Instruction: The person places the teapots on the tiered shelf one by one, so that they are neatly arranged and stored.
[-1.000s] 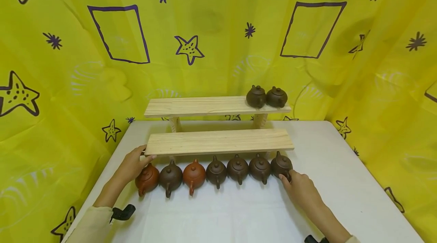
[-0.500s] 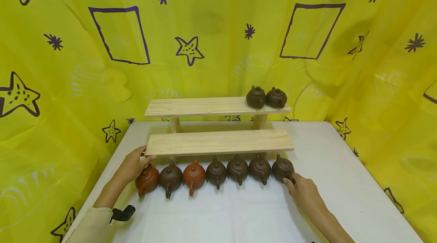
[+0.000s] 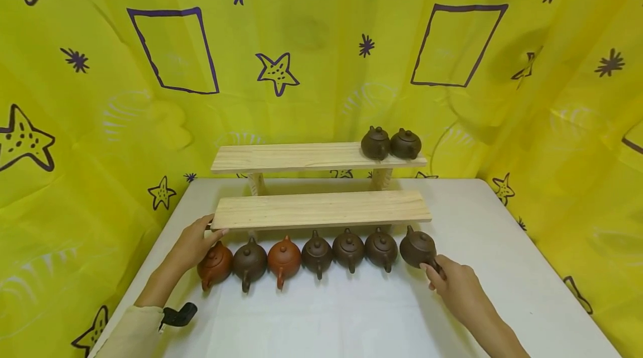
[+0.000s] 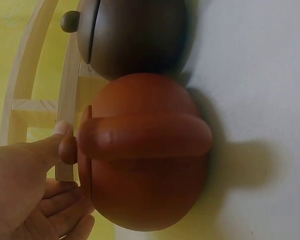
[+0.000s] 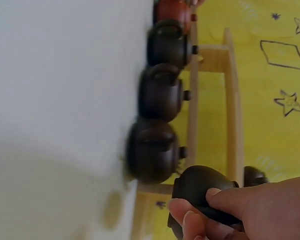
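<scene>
My right hand [image 3: 459, 288] pinches the handle of a dark brown teapot [image 3: 418, 247] at the right end of the front row. In the right wrist view that teapot [image 5: 200, 187] appears lifted off the table, with thumb and fingers around its handle. My left hand [image 3: 190, 243] grips the left end of the lower wooden shelf board [image 3: 321, 210]. The left wrist view has the thumb on one face of the board's end and fingers on the other. Right below that hand stands a reddish-orange teapot [image 4: 145, 195], whose knob partly covers the thumb.
Beside it in the row are a dark teapot [image 3: 250, 262], an orange teapot [image 3: 284, 258] and several dark brown ones. Two dark teapots, one at the far right [image 3: 406, 144], sit on the upper board [image 3: 286, 157]. A yellow patterned curtain [image 3: 321, 39] surrounds the white table [image 3: 321, 319].
The right hand has drawn the dark teapot slightly right and up, opening a gap from its neighbour, and its handle has swung rightward. The left hand keeps its hold on the shelf.
</scene>
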Action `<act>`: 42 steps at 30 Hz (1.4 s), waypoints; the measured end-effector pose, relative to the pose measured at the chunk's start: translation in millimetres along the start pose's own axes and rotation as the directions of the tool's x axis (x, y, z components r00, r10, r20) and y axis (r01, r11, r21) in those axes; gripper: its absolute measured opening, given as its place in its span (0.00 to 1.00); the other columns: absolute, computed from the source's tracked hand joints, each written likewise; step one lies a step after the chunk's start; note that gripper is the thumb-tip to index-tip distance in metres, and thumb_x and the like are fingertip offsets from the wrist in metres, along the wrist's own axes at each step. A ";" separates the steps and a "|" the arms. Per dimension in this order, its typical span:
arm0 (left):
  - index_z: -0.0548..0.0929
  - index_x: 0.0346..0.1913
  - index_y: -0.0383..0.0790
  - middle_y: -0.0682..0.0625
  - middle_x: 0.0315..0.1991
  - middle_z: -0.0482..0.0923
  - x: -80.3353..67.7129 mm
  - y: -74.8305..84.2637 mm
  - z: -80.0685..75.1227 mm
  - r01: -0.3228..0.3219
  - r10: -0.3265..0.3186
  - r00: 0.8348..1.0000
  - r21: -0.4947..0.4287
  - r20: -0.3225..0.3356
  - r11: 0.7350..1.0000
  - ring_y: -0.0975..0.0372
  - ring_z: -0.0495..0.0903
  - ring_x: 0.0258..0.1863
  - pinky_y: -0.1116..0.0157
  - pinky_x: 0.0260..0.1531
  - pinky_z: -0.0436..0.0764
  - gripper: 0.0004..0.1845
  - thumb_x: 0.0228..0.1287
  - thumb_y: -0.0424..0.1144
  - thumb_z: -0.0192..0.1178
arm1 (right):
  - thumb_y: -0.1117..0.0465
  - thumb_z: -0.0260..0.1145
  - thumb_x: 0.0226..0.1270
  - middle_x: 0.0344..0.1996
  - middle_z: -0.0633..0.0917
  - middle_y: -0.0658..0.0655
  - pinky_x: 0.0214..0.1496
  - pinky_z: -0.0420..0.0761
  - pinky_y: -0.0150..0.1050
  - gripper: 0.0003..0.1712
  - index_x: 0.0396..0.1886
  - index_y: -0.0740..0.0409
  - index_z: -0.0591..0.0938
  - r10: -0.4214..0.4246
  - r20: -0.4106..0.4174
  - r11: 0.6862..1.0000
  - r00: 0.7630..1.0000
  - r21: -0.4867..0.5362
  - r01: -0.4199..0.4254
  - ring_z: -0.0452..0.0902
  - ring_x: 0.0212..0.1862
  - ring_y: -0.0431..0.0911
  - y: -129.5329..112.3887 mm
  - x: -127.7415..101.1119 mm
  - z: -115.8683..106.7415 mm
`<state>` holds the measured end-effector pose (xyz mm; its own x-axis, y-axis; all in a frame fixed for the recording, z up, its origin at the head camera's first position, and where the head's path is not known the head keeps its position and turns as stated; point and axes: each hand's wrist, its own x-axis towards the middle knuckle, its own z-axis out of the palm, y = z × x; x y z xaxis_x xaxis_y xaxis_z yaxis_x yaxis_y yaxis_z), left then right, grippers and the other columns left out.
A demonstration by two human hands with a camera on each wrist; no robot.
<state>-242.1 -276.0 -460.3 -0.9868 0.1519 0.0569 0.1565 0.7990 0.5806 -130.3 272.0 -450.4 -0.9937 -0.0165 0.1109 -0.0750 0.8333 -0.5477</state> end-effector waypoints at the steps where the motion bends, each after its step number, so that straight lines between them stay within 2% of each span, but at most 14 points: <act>1: 0.66 0.73 0.20 0.22 0.67 0.72 -0.3 0.3 -0.7 -0.003 0.003 1.000 0.001 -0.003 1.000 0.28 0.69 0.69 0.31 0.67 0.69 0.36 0.79 0.47 0.61 | 0.59 0.65 0.80 0.19 0.82 0.46 0.22 0.68 0.32 0.16 0.28 0.54 0.76 -0.011 -0.005 1.000 1.000 0.002 0.011 0.69 0.20 0.38 -4.3 0.9 -3.1; 6: 0.67 0.73 0.20 0.22 0.67 0.72 -1.6 0.8 -1.6 -0.003 0.003 1.000 0.000 -0.004 1.000 0.29 0.69 0.69 0.31 0.67 0.69 0.35 0.79 0.46 0.61 | 0.58 0.64 0.81 0.19 0.82 0.44 0.21 0.70 0.33 0.17 0.28 0.54 0.76 -0.060 -0.023 0.998 0.998 0.007 0.060 0.73 0.22 0.38 -26.1 13.1 -15.8; 11: 0.66 0.74 0.20 0.22 0.68 0.71 -1.4 0.0 -1.4 0.000 0.000 1.000 -0.011 0.001 1.000 0.29 0.69 0.70 0.31 0.68 0.68 0.35 0.80 0.46 0.61 | 0.57 0.63 0.82 0.19 0.82 0.44 0.22 0.71 0.34 0.18 0.27 0.55 0.77 -0.116 -0.042 0.993 0.992 0.016 0.117 0.74 0.22 0.39 -49.3 35.5 -21.9; 17: 0.66 0.73 0.20 0.22 0.68 0.72 -1.8 -1.1 -1.7 0.001 -0.001 1.000 -0.004 -0.004 1.000 0.29 0.69 0.69 0.31 0.67 0.69 0.36 0.80 0.46 0.61 | 0.56 0.63 0.82 0.18 0.82 0.48 0.21 0.68 0.35 0.20 0.25 0.56 0.75 -0.195 -0.083 0.980 0.977 0.015 0.197 0.71 0.20 0.41 -85.2 71.3 -22.5; 24: 0.67 0.73 0.20 0.22 0.67 0.73 -0.3 -0.1 -2.4 -0.009 0.009 1.000 0.006 -0.007 1.000 0.29 0.70 0.69 0.32 0.67 0.70 0.35 0.79 0.46 0.61 | 0.58 0.62 0.82 0.20 0.85 0.54 0.21 0.68 0.36 0.18 0.28 0.61 0.77 -0.265 -0.080 0.963 0.961 0.017 0.268 0.74 0.19 0.44 -125.0 117.4 -18.1; 33: 0.66 0.73 0.19 0.22 0.67 0.72 1.6 -0.1 -0.1 -0.006 0.006 1.000 -0.005 0.005 1.000 0.29 0.70 0.69 0.32 0.67 0.70 0.35 0.80 0.46 0.61 | 0.59 0.63 0.82 0.17 0.71 0.55 0.23 0.66 0.37 0.20 0.26 0.62 0.75 -0.277 -0.118 0.960 0.954 -0.068 0.270 0.67 0.19 0.47 -150.3 174.8 -9.4; 36: 0.66 0.73 0.20 0.22 0.67 0.73 2.0 -0.4 -0.4 -0.010 0.010 1.000 0.005 -0.001 1.000 0.29 0.70 0.69 0.32 0.66 0.70 0.35 0.79 0.46 0.61 | 0.58 0.62 0.82 0.17 0.70 0.54 0.22 0.66 0.37 0.20 0.26 0.62 0.75 -0.254 -0.114 0.967 0.960 -0.064 0.248 0.67 0.18 0.46 -154.8 187.4 -8.8; 42: 0.66 0.73 0.19 0.21 0.68 0.71 1.5 -0.8 -1.0 0.001 -0.001 1.000 0.006 0.004 1.000 0.29 0.68 0.70 0.32 0.68 0.69 0.36 0.79 0.45 0.62 | 0.56 0.60 0.84 0.21 0.78 0.59 0.23 0.70 0.37 0.19 0.35 0.66 0.81 -0.194 -0.097 0.981 0.976 -0.028 0.192 0.73 0.19 0.48 -156.4 203.4 -4.6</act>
<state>-243.7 -277.0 -459.8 -0.9867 0.1533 0.0535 0.1559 0.8027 0.5756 -320.4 140.9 -338.4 -0.9475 -0.1242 0.2945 -0.2619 0.8300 -0.4925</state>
